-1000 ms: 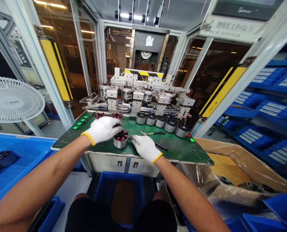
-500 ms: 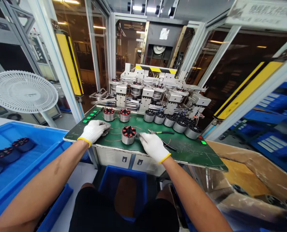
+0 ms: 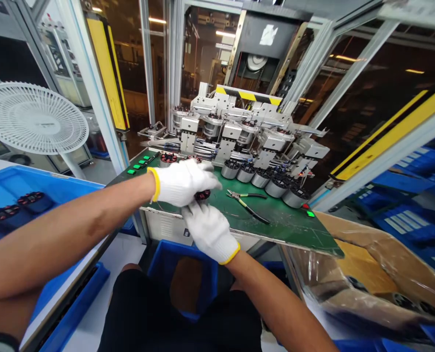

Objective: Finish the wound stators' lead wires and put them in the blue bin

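A motor stator (image 3: 203,195) with copper windings stands near the green bench top's front edge, mostly hidden between my two gloved hands. My left hand (image 3: 186,181), in a white knitted glove with a yellow cuff, reaches across over its far side; motion blurs the fingers. In front, my right hand (image 3: 209,230) is closed against the stator's near side, its fingertips blurred. Right of the hands lie wire cutters (image 3: 249,203) with green and black handles, jaws apart. Behind my left hand, two more wound stators (image 3: 168,158) stand, one partly covered.
Several dark-topped stators (image 3: 263,178) line the bench's back right, before a metal winding fixture (image 3: 232,131). Lit green buttons (image 3: 131,171) sit at the left edge. A blue bin (image 3: 74,182) with stators and a white fan (image 3: 34,117) are left; a plastic-lined carton (image 3: 320,278) is right.
My left hand has moved right from the bench's left side to over the stator. My right hand has shifted left and nearer, in front of it. The view has tilted slightly.
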`<state>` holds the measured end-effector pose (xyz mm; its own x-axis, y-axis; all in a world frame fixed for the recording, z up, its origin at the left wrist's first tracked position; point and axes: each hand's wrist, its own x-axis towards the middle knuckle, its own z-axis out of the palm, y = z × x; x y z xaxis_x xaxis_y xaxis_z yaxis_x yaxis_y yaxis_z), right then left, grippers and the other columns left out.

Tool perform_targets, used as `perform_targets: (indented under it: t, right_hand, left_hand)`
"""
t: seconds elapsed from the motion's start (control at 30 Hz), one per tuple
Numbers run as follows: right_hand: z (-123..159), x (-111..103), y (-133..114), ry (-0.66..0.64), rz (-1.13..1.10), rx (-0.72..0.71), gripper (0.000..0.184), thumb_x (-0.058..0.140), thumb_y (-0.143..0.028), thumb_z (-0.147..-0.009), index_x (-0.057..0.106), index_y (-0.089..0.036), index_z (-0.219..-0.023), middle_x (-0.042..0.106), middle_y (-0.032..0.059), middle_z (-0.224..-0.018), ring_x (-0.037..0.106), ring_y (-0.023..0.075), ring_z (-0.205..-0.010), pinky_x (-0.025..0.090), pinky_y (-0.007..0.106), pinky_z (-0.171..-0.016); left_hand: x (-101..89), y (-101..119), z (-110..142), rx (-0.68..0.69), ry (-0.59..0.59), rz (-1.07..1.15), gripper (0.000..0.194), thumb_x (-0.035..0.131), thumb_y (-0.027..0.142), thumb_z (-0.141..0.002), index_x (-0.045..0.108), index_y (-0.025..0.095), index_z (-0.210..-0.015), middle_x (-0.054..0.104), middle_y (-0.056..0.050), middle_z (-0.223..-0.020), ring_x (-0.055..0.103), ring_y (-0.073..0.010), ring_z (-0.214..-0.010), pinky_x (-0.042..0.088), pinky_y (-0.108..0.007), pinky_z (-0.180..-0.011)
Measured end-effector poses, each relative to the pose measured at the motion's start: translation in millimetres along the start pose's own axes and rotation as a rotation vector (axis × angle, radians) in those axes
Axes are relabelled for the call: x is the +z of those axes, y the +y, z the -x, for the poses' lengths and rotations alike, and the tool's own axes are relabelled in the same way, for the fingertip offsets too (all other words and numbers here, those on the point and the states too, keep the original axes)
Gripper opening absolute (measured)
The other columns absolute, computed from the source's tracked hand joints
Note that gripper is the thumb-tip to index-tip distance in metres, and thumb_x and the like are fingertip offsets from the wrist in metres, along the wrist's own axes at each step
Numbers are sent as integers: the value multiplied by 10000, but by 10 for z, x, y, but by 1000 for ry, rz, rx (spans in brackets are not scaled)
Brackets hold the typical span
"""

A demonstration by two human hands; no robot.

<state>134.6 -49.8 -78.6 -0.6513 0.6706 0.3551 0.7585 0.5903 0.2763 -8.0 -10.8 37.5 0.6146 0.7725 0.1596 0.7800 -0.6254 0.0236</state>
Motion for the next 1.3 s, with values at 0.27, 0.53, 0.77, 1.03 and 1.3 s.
perform_targets:
  t: [0.27, 0.53, 0.77, 1.03, 1.3]
  right_hand:
    - [275, -73, 156, 99, -532, 154, 254, 398, -255, -920, 619, -210, -1037, 634, 59, -829, 567, 207, -738, 419, 320, -682]
    - [-131, 169, 760, 351, -1804, 718, 202, 470, -327, -812, 546, -159, -894, 348, -93, -513, 264, 63, -363, 209, 176, -339]
    - [-96, 233, 849, 41, -1215, 617, 228, 441, -223, -869, 603, -166, -1019, 577, -22, -662, 472, 81, -432, 347, 192, -431]
    - [96, -13, 584, -75, -1396, 610, 205, 434, -195, -858, 534, -153, -684, 402, -58, -513, 354, 76, -447, 246, 195, -427]
    - [252, -20, -174, 49, -1494, 514, 211, 396, -158, -879, 591, -165, -798, 510, -39, -606, 474, 99, -543, 403, 200, -563]
  left_hand:
    - [543, -287, -226, 74, -165, 81, 722, 664, 394, -617, 474, 279, -1304, 603, -53, -1227, 601, -250, -1043, 482, -285, -809]
    - [522, -200, -186, -111, -204, 276, 668, 631, 476, -629, 469, 289, -1249, 654, -11, -1109, 637, -219, -926, 482, -273, -755]
    - [538, -185, -207, -49, -134, 234, 582, 632, 442, -636, 519, 280, -1183, 636, -17, -1124, 616, -226, -960, 471, -295, -783]
    - [622, -20, -238, -48, -30, 94, 418, 557, 435, -723, 563, 277, -1111, 654, -4, -1049, 630, -220, -903, 453, -282, -667]
    - [692, 22, -226, -35, 30, 42, 344, 532, 447, -771, 611, 291, -1068, 626, -11, -1032, 608, -222, -942, 457, -295, -707]
